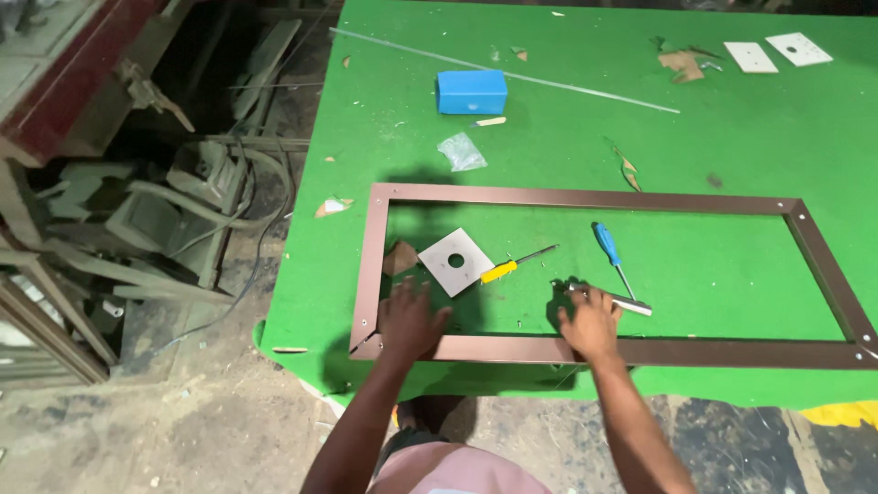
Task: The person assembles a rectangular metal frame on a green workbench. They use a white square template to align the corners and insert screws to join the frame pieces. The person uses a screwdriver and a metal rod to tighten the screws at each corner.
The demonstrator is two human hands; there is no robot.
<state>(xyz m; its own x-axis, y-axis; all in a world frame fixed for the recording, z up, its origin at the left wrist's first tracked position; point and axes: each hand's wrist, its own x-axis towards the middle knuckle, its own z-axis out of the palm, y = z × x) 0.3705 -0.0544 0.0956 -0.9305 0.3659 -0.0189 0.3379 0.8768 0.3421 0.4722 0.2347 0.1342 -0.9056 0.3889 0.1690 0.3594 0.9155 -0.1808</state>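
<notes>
1. Frame, brown metal (594, 350), one: lies flat on the green bench (732, 137), all four sides joined. Screws show at the two right-hand corners and by the near left corner, so I judge assembly mostly done; the near left corner looks slightly parted, which may be what is left.
2. My left hand (409, 320): fingers spread open and flat, pressing the near rail by the 7 o'clock corner of the frame, gripping nothing.
3. My right hand (588, 322): on the same rail toward 6 o'clock, fingers curled about the end of a short silvery metal piece (626, 303).
4. Screwdrivers, two, both inside the frame: yellow-handled screwdriver (514, 264), blue-handled screwdriver (611, 256).
5. Square grey plate with a round hole (455, 261), one, inside the frame at 9 o'clock.
6. White square plates (777, 53), two, at the bench's 1 o'clock corner.
7. Blue box (471, 91), one, at 11 o'clock; small clear bag (461, 152), one, just nearer.
8. Long thin rod (549, 78), one, across the far bench.
9. Cardboard scraps: several, not counted.
</notes>
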